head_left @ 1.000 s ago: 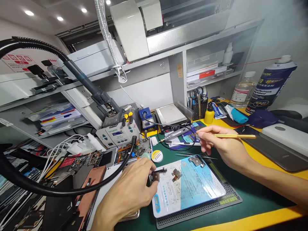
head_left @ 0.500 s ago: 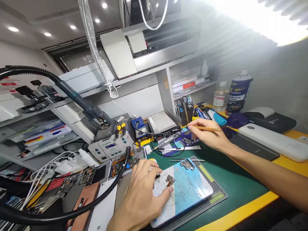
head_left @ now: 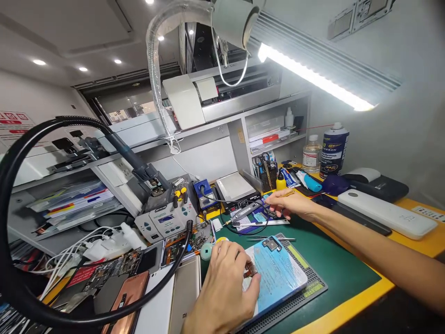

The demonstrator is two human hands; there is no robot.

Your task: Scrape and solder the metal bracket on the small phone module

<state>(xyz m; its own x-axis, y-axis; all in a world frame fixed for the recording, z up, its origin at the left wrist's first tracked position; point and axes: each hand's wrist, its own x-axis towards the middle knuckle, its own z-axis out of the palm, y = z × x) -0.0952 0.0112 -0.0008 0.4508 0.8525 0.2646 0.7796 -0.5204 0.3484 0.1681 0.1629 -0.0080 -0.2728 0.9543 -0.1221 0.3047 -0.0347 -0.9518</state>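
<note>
My left hand [head_left: 232, 283] rests over the left part of a blue and white block [head_left: 278, 273], its fingers curled round a small brown and metallic part [head_left: 249, 269]. A small dark metal piece [head_left: 271, 243] lies at the block's far edge. Beyond the block, my right hand [head_left: 287, 204] is closed on a thin gold-coloured tool [head_left: 289, 193], above the items at the back of the green mat [head_left: 337, 260]. Tweezers [head_left: 271, 239] lie between the block and a white brush [head_left: 260, 224].
A black hose [head_left: 104, 320] loops across the left and front. Phones [head_left: 186, 292] and circuit boards lie left of my left hand. A soldering station [head_left: 167, 218] stands behind them. A white device [head_left: 385, 215] and a spray can [head_left: 333, 150] are at the right.
My left hand has moved right, onto the small brown part. My right hand has lowered toward the items at the back of the mat. The head view has shifted, showing more of the lamp.
</note>
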